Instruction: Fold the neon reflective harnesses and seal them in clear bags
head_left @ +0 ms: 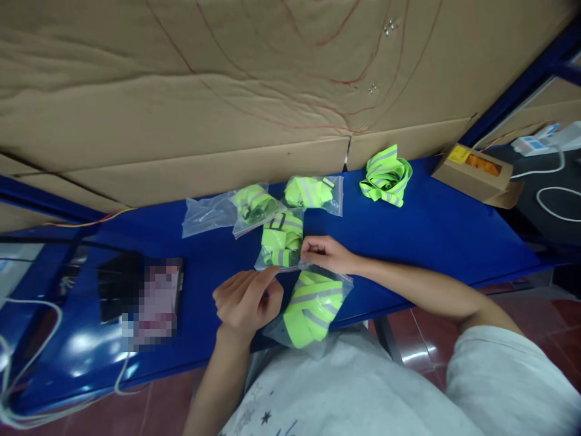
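A clear zip bag holding folded neon-yellow reflective strap leans at the table's front edge, against my shirt. My right hand is closed, its fingertips pinching the bag's top edge. On the bag's left side is my left hand, fingers curled in and thumb stretched toward the same edge; what lies inside its grip is hidden. Just beyond my hands lies another filled bag, with a black buckle showing. Two more filled bags, one at left and one at right, rest behind it.
A loose bundle of reflective strap sits at the back right of the blue table. Further right is an open cardboard box. A pixelated phone-like object and white cables are at left. A cardboard wall stands behind.
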A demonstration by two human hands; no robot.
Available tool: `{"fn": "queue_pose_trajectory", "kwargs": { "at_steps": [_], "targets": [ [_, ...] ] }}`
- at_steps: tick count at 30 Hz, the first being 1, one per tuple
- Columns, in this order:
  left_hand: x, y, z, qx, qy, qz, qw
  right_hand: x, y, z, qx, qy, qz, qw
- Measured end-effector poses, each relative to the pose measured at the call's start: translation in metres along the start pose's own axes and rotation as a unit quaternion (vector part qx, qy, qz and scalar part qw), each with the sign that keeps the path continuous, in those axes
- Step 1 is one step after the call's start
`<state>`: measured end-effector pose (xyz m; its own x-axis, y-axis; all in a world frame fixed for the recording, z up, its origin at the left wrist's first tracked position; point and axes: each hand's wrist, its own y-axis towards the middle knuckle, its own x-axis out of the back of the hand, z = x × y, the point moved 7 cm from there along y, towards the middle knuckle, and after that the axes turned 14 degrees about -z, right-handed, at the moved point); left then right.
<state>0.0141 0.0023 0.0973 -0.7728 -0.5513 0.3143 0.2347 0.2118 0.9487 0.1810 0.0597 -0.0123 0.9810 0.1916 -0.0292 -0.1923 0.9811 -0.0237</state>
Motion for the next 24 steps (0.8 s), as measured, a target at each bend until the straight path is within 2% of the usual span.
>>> {"fn": "queue_pose_trajectory", "kwargs": {
  "at_steps": [16, 24],
  "targets": [
    [0.0, 0.001, -0.007, 0.025, -0.036, 0.018, 0.999, 0.0, -0.001, -0.002, 0.002, 0.0, -0.008, 1.0],
    [-0.005, 0.0, -0.013, 0.031, -0.081, 0.047, 0.995, 0.0, -0.002, -0.001, 0.007, 0.0, -0.017, 1.0]
  ]
}}
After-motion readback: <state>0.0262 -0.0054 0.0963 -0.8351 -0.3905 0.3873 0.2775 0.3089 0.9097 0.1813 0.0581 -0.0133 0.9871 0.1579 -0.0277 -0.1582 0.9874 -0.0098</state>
